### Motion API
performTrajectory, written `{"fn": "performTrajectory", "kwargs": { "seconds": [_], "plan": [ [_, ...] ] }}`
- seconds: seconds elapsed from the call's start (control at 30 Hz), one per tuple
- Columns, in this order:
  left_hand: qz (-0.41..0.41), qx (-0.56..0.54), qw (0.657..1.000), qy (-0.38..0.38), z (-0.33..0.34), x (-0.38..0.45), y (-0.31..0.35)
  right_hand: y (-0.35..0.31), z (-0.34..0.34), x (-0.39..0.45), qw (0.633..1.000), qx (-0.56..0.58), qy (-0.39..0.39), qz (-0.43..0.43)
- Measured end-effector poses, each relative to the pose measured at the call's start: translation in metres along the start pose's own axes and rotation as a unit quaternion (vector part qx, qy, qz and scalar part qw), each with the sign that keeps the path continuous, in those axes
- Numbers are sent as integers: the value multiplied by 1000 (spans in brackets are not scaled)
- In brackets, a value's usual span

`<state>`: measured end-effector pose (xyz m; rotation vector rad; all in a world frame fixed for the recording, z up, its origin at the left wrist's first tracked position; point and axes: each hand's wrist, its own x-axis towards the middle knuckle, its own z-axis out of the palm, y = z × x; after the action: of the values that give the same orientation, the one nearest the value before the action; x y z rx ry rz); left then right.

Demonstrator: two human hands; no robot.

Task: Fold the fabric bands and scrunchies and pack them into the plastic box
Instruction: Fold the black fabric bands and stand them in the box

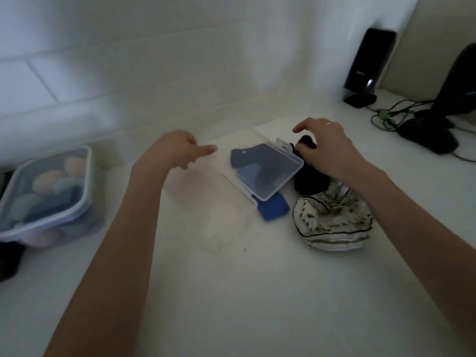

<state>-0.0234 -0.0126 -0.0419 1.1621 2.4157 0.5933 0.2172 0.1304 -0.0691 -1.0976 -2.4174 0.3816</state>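
Blue fabric band (273,210) protrudes beneath clear plastic box (268,171).

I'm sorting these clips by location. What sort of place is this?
Probably a home desk: a white desk top against a wall, with a black speaker and tangled cables at the right.

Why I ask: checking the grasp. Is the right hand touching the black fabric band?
Touching. The head view shows the right hand with its fingers curled over the top of the black fabric band, no gap between them.

White table (257,292) bears plastic box (268,173), scrunchie (332,228).
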Motion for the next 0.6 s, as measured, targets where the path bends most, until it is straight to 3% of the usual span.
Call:
{"fn": "performTrajectory", "kwargs": {
  "seconds": [0.1,0.23,0.33,0.43,0.5,0.6],
  "plan": [
    [-5,10,998,-54,-4,-20,-4,5,-2,-2,986,-74,-103,108],
    [27,-101,992,-70,-3,-42,-22,4,-6,-5,974,110,-131,149],
    [27,-211,974,-72,-1,-54,-37,7,-9,-8,969,171,-86,155],
    [19,-292,954,-56,-2,-64,-47,2,-18,-12,952,272,30,135],
    [7,-342,938,-46,-1,-68,-51,-7,-32,-17,933,333,101,95],
    [-13,-388,920,-47,7,-75,-49,-24,-56,-28,916,379,130,-3]
  ]
}}
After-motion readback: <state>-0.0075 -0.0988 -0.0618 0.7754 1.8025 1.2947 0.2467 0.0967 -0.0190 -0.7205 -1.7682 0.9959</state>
